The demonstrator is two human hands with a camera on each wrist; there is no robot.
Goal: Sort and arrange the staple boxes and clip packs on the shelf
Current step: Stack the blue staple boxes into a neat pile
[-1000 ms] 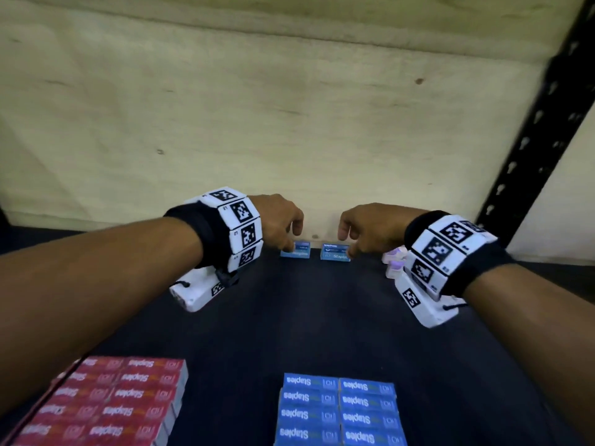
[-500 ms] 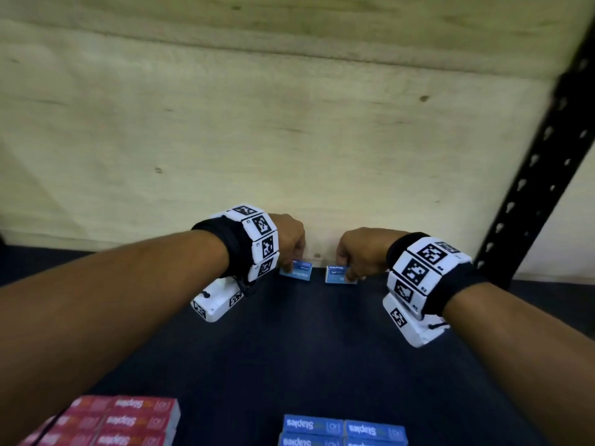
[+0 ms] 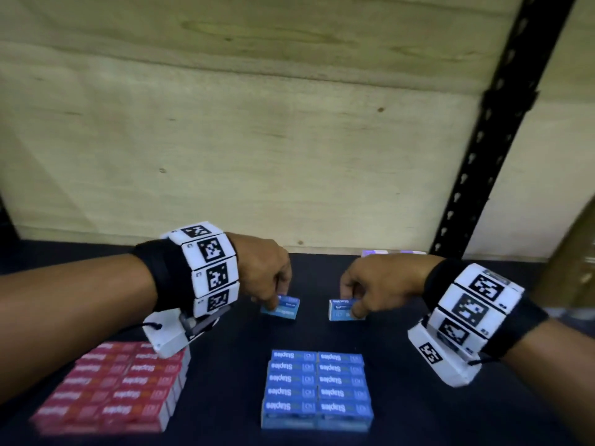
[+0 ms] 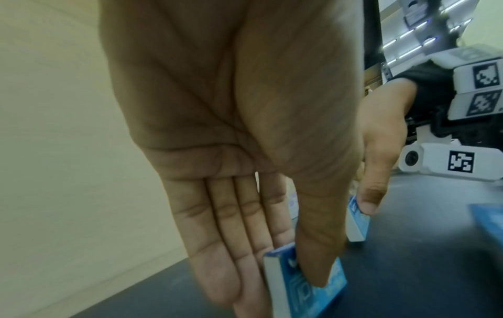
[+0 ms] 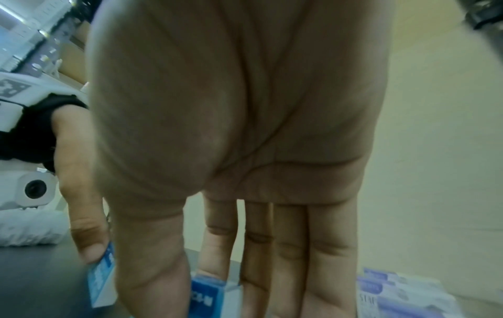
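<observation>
My left hand (image 3: pixel 273 296) pinches a small blue staple box (image 3: pixel 285 308) between thumb and fingers just above the dark shelf; the left wrist view shows the thumb on the face of this blue staple box (image 4: pixel 307 286). My right hand (image 3: pixel 354 304) pinches a second blue staple box (image 3: pixel 341 310) the same way, and this second blue box (image 5: pixel 204 294) shows under the thumb in the right wrist view. A block of blue staple boxes (image 3: pixel 317 389) lies in front of both hands. A block of red staple boxes (image 3: pixel 112 387) lies at the front left.
The dark shelf board (image 3: pixel 231 365) ends at a pale wooden back wall (image 3: pixel 257 156). A black perforated upright (image 3: pixel 476 162) rises at the right. Pale purple packs (image 3: pixel 392 252) sit against the wall behind my right hand, and the same purple packs (image 5: pixel 394 292) show in the right wrist view.
Both hands have drawn back from the wall towards me, each bringing a small blue box with it. The blue and red blocks have come back into fuller view.
</observation>
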